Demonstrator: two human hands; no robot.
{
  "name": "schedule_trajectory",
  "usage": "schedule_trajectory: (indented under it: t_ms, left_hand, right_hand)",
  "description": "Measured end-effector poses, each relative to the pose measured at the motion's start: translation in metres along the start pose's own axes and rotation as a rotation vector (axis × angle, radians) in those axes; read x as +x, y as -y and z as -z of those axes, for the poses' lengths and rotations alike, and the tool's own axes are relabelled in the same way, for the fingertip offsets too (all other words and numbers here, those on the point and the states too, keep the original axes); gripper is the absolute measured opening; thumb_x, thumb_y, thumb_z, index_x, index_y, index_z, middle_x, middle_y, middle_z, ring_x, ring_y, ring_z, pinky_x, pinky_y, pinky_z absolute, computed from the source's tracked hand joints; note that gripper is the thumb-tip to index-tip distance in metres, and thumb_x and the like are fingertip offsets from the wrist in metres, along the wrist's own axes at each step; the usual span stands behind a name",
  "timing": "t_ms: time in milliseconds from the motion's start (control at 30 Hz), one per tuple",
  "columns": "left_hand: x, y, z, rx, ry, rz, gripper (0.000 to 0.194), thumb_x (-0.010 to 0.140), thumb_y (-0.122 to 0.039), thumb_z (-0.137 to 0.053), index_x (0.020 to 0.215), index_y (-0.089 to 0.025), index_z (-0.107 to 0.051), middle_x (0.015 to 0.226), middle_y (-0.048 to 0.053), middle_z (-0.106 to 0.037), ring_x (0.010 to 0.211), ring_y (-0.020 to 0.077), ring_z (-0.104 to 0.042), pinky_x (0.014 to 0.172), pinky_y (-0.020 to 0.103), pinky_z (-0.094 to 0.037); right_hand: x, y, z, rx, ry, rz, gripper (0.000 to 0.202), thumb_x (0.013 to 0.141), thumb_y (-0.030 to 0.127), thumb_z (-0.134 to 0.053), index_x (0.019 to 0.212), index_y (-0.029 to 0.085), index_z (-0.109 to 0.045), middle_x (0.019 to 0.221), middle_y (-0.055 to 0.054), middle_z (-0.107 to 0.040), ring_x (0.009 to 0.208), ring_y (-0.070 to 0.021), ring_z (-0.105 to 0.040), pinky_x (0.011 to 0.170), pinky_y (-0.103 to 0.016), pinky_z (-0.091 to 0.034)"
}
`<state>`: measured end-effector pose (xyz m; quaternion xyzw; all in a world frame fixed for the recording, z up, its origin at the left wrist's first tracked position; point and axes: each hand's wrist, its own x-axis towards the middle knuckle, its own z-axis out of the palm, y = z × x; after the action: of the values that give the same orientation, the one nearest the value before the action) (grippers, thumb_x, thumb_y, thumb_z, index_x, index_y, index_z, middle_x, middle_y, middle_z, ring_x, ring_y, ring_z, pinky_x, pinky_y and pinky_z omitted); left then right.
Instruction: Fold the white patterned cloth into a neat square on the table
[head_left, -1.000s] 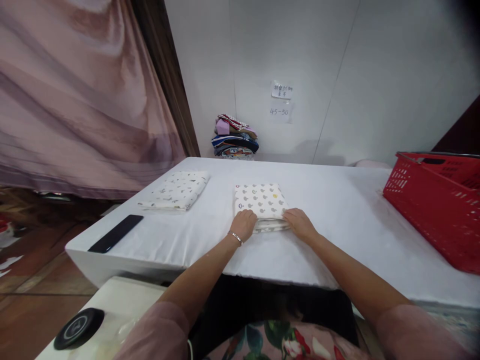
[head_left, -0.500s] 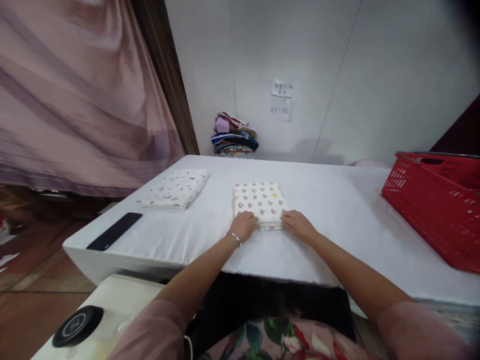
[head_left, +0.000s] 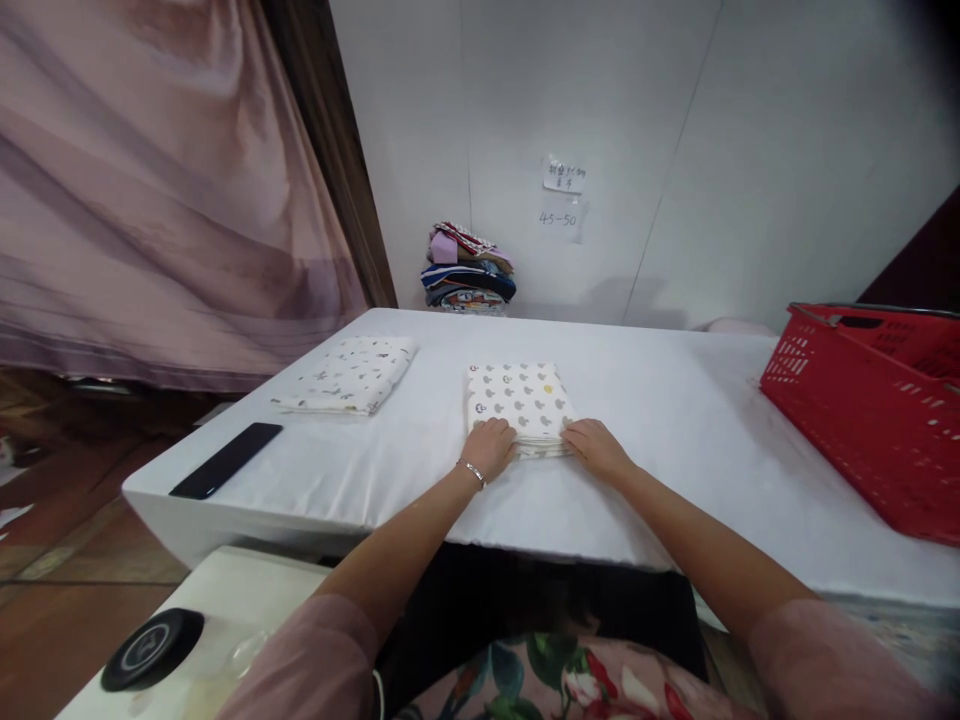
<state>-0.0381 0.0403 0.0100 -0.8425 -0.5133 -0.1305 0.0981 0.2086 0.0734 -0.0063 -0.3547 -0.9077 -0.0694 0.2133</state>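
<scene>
A white cloth with small grey prints, folded into a square, lies in the middle of the white table. My left hand, with a bracelet at the wrist, grips its near left corner. At the near right corner, my right hand has its fingers closed on the same cloth. Folded layers show along the near edge between my hands. Another folded white cloth with small prints lies flat at the table's left, touched by neither hand.
On the left of the table lies a black phone. A red basket stands at the right. Folded fabrics are stacked at the back by the wall. Lower left, a black round object sits on a pale surface.
</scene>
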Motion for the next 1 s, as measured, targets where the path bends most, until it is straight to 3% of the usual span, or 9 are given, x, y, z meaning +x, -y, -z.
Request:
schedule_trajectory:
  t_ms: [167,500,733,1000]
  left_hand:
    - [-0.002,-0.004,-0.004,0.035,0.025,-0.006,0.009,0.079,-0.014,-0.049,0.086,-0.017,-0.055,0.089,0.008,-0.054,0.086,0.0211,-0.048,0.074,0.035,-0.034]
    - [-0.005,-0.003,-0.002,-0.088,-0.02,0.014,0.017,0.083,-0.032,-0.051,0.095,-0.02,-0.055,0.095,0.005,-0.054,0.087,0.02,-0.047,0.075,0.035,-0.036]
    - [0.005,-0.008,-0.006,-0.098,0.006,0.043,0.015,0.08,-0.028,-0.055,0.093,-0.02,-0.057,0.093,0.005,-0.056,0.087,0.0198,-0.048,0.075,0.034,-0.037]
    - [0.005,-0.01,-0.006,-0.027,0.029,-0.043,0.01,0.08,-0.02,-0.051,0.088,-0.017,-0.056,0.09,0.007,-0.055,0.087,0.0206,-0.049,0.075,0.035,-0.036]
  right_hand:
    - [-0.006,0.001,-0.007,0.015,-0.063,-0.026,0.023,0.089,0.02,-0.04,0.096,0.019,-0.062,0.095,-0.008,-0.062,0.091,-0.0198,-0.051,0.081,-0.033,-0.036]
    - [0.004,0.013,0.006,0.072,0.005,-0.04,0.02,0.086,0.025,-0.045,0.098,0.019,-0.06,0.097,-0.007,-0.059,0.091,-0.0193,-0.05,0.084,-0.034,-0.034]
    - [0.015,0.018,0.0,0.058,0.04,-0.038,0.022,0.087,0.022,-0.045,0.103,0.019,-0.06,0.094,-0.007,-0.06,0.087,-0.019,-0.049,0.078,-0.032,-0.036]
    - [0.001,0.019,-0.013,0.052,-0.108,-0.013,0.024,0.089,0.018,-0.039,0.099,0.017,-0.061,0.093,-0.008,-0.06,0.088,-0.0192,-0.049,0.079,-0.033,-0.037]
